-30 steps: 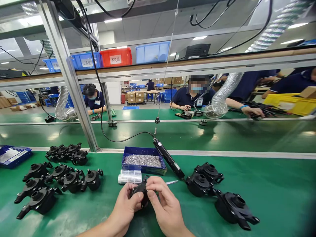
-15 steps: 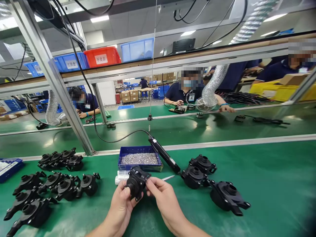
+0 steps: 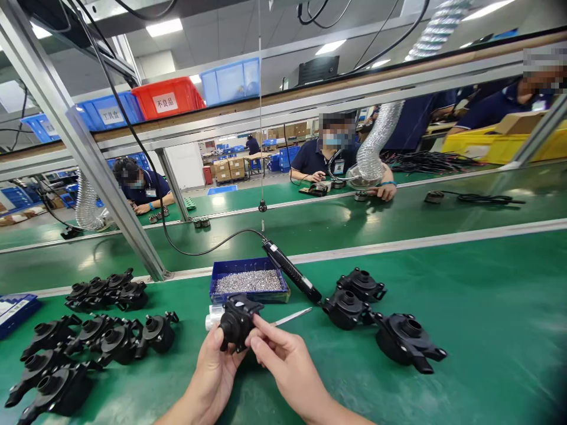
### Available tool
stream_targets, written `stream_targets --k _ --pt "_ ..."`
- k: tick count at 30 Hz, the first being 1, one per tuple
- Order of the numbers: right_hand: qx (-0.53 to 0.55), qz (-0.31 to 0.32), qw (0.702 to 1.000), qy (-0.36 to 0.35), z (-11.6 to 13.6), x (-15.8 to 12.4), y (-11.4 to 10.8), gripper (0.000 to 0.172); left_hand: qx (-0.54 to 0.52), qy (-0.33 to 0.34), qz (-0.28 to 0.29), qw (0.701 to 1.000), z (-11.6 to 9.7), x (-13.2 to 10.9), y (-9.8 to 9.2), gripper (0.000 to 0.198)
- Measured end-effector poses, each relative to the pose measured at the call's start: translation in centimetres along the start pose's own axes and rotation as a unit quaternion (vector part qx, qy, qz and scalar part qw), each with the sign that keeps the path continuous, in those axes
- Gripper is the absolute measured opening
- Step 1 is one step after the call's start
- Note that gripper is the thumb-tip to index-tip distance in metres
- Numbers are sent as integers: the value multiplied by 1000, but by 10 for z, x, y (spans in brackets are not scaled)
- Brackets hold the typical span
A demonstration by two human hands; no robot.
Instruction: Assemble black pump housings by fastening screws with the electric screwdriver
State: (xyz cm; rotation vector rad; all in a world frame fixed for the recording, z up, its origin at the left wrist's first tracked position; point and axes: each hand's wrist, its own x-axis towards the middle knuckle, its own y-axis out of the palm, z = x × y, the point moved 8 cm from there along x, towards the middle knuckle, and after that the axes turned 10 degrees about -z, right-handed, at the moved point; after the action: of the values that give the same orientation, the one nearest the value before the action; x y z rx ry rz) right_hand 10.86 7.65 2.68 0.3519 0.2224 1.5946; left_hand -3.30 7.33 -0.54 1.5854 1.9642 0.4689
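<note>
Left hand [image 3: 215,366] grips a black housing [image 3: 237,323], thumb on its left side; right hand [image 3: 287,366] has its fingertips at the housing's right edge, can't tell if pinching or only touching. Housing is held up above the green bench [image 3: 496,307], near middle, just on the near side of a blue tray [image 3: 227,268] of small metal pieces [image 3: 250,282].

Writing: red bin [image 3: 190,94] on the far shelf has a white label reading 不良品; blue bin [image 3: 133,109] left of it reads 工具盒. Bin label further left is partly cut off by the slanted post [image 3: 88,147]. Badges on the far workers are too small to read. Print on the blue box [image 3: 20,316] at left, too small also.

Edges: metal rail [image 3: 398,245] bounds the bench's far side. Black housings [image 3: 119,339] crowd the left; three more housings [image 3: 405,339] sit right. Green surface shows between hands and both groups; the widest stretch is at right, past the three. Tight on the far side: clear roll [image 3: 213,316], pointed metal tool [image 3: 292,317], and a slanted black power screwdriver [image 3: 292,273] whose tip is near the right group.
</note>
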Motion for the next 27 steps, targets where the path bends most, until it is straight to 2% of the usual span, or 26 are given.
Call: stream_targets --k 2,5,7,11,15,20,24,26,27 --pt "22 8 999 26 -3 1 2 53 11 4 12 1000 -2 0 1 53" --pt "61 -33 993 92 -11 6 -5 46 41 38 52 997 -9 -4 9 44" --pt "103 -55 983 140 -18 7 -7 49 51 67 63 994 -14 -7 13 42" --pt "174 -39 962 209 -31 0 2 53 37 119 39 991 -27 -10 15 51" --pt "177 -7 953 245 -41 -9 12 56 53 136 22 989 -39 -10 13 58" --pt "92 13 971 221 -46 -5 10 59 39 100 13 994 -40 -4 9 54" --pt "-33 44 982 178 -36 0 2 57 33 55 -9 998 -34 0 1 46" --pt "-141 74 980 124 -19 8 -5 51 62 35 -7 997 -30 0 -1 47" --pt "-207 80 973 61 -4 16 -9 46 83 26 0 996 -27 -2 -1 48"
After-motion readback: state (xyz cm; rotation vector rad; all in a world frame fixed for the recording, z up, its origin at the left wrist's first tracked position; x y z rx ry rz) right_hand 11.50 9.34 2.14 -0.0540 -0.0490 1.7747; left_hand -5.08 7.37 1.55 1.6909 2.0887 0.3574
